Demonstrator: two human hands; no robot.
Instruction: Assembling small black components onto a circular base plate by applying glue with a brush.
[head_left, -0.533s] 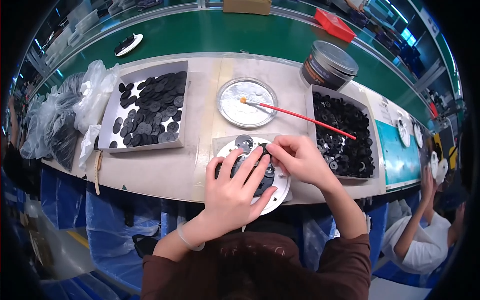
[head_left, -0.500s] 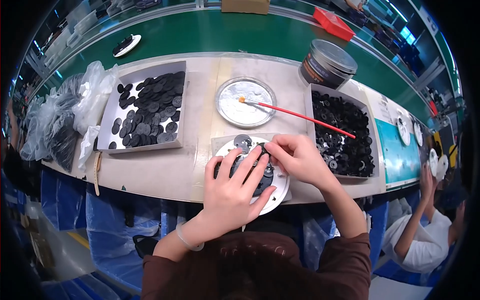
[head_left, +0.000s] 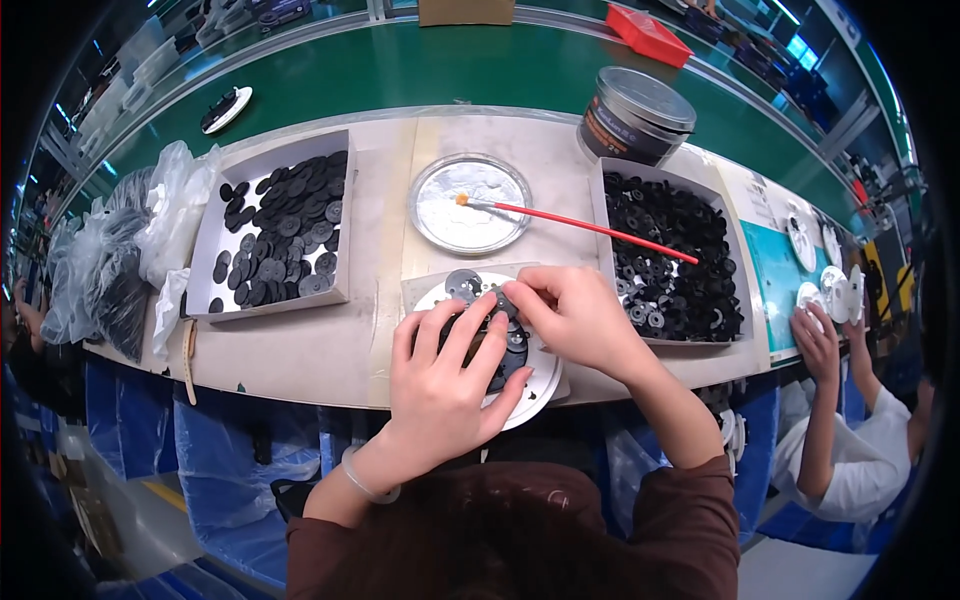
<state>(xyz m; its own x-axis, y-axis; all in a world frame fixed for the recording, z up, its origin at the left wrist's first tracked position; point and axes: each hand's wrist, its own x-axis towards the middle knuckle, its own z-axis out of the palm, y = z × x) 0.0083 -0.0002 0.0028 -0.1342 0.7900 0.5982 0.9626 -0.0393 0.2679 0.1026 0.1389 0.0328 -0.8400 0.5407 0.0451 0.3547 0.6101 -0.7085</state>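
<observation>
A white round plate (head_left: 541,386) carrying dark gears lies in front of me at the bench edge. My left hand (head_left: 445,375) rests over it, its fingers spread and lying on the gears, hiding much of them. A grey gear (head_left: 463,284) shows at the plate's far edge, beyond those fingertips. My right hand (head_left: 568,315) is closed in a pinch at the plate's far right side. Its thumb and forefinger are on a small dark gear (head_left: 507,303), partly covered by the fingers.
A white box of black discs (head_left: 285,230) stands left, beside plastic bags (head_left: 115,250). Ahead, a red-handled brush (head_left: 600,228) lies across a round metal lid (head_left: 470,240). To the right are a box of small black parts (head_left: 670,260), a tin (head_left: 635,115) and a co-worker's hand (head_left: 815,340).
My right hand's fingertips have shifted slightly over the gears, while my left hand stays spread on the plate. The view has moved a little. At right, the co-worker's hands have moved among white plates.
</observation>
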